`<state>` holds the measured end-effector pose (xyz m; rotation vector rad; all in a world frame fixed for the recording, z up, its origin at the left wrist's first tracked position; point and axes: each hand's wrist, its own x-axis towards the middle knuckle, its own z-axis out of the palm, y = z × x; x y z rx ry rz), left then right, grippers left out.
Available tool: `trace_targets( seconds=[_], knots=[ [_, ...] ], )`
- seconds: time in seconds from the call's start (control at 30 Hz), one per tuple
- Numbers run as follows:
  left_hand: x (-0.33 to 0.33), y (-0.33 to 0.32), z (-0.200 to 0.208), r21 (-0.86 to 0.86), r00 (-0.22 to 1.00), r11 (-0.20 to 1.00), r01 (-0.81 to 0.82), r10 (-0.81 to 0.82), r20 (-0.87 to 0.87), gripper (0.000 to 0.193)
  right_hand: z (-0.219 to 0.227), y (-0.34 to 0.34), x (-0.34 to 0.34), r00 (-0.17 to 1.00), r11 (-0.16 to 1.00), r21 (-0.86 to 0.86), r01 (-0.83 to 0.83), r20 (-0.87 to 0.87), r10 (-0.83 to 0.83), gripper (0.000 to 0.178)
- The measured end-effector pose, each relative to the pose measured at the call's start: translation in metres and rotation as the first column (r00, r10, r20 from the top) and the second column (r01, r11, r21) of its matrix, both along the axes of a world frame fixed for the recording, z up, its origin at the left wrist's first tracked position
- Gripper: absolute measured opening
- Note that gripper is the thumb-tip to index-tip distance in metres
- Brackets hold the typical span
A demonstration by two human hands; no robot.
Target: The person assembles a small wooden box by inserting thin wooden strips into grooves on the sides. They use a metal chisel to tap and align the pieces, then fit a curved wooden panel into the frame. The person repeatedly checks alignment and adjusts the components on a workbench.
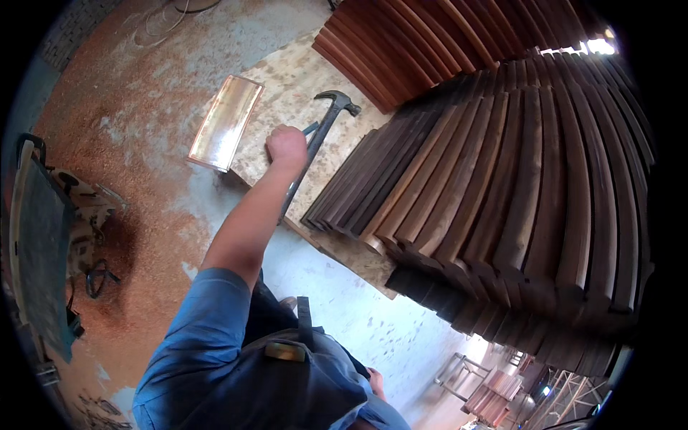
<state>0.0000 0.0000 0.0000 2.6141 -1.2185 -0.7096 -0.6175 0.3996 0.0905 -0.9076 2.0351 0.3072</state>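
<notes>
On the speckled counter point(287, 80), close beside the stacked timber, here's the claw hammer point(322, 132), lying aslant with its head pointing away and its handle running back toward the near edge. Right alongside, a narrow blue-grey strip point(311, 129) pokes out from the left hand point(287, 146)! That hand sits knuckles up, fingers curled under, and from above I cannot tell whether they're pinching the strip or merely covering it. A good pickup here, I'd say, wants thumb and fingertips square on the strip, knuckles kept off the hammer handle, wrist low and the lift steady. Over to the left, a shiny copper-toned rectangular panel point(228, 122) lies at the counter's edge, so a narrow elbow swing looks wise. The right hand point(375, 383) is down beside the body, mostly hidden, its grip impossible to call. Further right, dark slats point(373, 179) pack tightly against rows of brown curved slats point(502, 186), reddish slats point(401, 43) beyond, and sawdust covers the floor point(154, 193) out left.
</notes>
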Motion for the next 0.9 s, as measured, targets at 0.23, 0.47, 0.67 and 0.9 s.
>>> trace_targets(
  seconds=[0.23,0.47,0.67,0.9],
  knots=[
    [0.016,0.083,0.013,-0.336,0.982,0.923,-0.19,0.176,-0.071,0.021,-0.031,-0.023,-0.03,0.917,0.912,-0.139,0.387,0.164,-0.364,0.032],
    [-0.081,0.302,0.028,-0.409,0.91,0.874,-0.263,0.085,-0.405,0.025,-0.075,-0.036,-0.073,0.854,0.921,-0.189,0.341,0.472,-0.219,0.036],
    [-0.331,0.43,0.017,-0.214,0.661,0.971,-0.11,-0.089,-0.745,0.017,-0.02,-0.026,-0.074,0.777,0.9,-0.431,0.072,0.589,0.22,0.045],
    [-0.588,0.388,0.094,-0.424,0.33,0.746,0.513,-0.627,-0.706,0.015,0.026,0.011,-0.159,0.613,0.796,-0.545,0.263,0.732,0.299,0.04]
  ],
)
